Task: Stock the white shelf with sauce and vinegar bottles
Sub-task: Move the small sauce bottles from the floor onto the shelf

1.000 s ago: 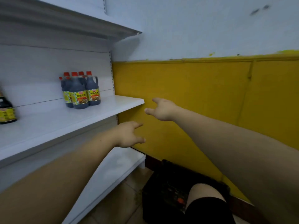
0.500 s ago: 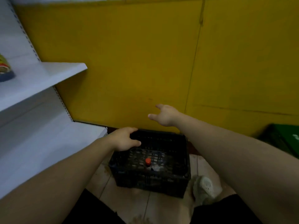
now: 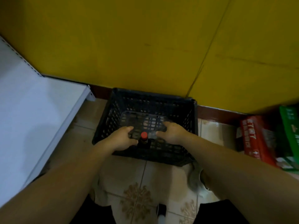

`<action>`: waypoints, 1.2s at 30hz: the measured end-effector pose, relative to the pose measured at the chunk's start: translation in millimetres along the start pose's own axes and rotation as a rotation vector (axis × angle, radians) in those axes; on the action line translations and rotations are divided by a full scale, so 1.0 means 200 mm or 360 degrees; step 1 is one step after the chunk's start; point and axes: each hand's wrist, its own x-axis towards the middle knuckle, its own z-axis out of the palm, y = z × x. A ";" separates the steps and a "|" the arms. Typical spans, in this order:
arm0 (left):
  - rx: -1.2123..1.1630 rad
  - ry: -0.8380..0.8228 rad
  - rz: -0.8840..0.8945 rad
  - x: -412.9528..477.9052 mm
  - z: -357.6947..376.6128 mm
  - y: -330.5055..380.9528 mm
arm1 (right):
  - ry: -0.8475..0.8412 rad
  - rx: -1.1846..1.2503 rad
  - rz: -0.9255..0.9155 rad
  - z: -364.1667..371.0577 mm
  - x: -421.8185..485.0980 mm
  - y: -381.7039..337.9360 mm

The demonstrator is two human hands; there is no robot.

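Neither hand grips anything: left hand [image 3: 120, 140] half-spread with loosely bent fingers, its thumb just beside the sauce bottle [image 3: 143, 142], contact not resolvable; right hand [image 3: 173, 134] likewise spread, thumb extended toward a pale, blurred object [image 3: 152, 135] next to the bottle's red cap [image 3: 144, 135]. Compared with half a second earlier, when the left hand lay over the far rim of the black crate [image 3: 153, 97] and the right hung in front of the wall, both hands are now lower, inside the crate, flanking the bottle. The view is tipped further down, so the upper board of the white shelf [image 3: 40, 110] is out of frame and only the lowest board shows.

Orientation: the bottle stands upright in the near part of the crate, close to the near wall; its long axis is vertical and the cap points up at the camera.

Setting, left to right: shelf board at the left edge; crate on a beige tiled floor [image 3: 137, 175] with a brown ornamental motif, its far side against a yellow wall [image 3: 129, 46] with a dark reddish skirting [image 3: 215, 113]; a grey shoe [image 3: 194, 177] near the crate's near right corner; a red carton [image 3: 254, 138] and a green carton [image 3: 291, 126] at the far right.
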 end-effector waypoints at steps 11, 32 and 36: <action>0.0318 -0.0565 -0.0055 0.58 0.18 -0.17 | -0.0192 0.0294 -0.0136 0.40 0.68 0.08; -0.0952 -0.0160 0.0575 0.06 -0.11 0.13 | 0.0816 0.1378 -0.0511 -0.21 0.16 -0.20; -0.1135 -0.0228 0.0737 -0.13 -0.12 0.19 | 0.0772 0.1691 -0.0439 -0.29 0.01 -0.20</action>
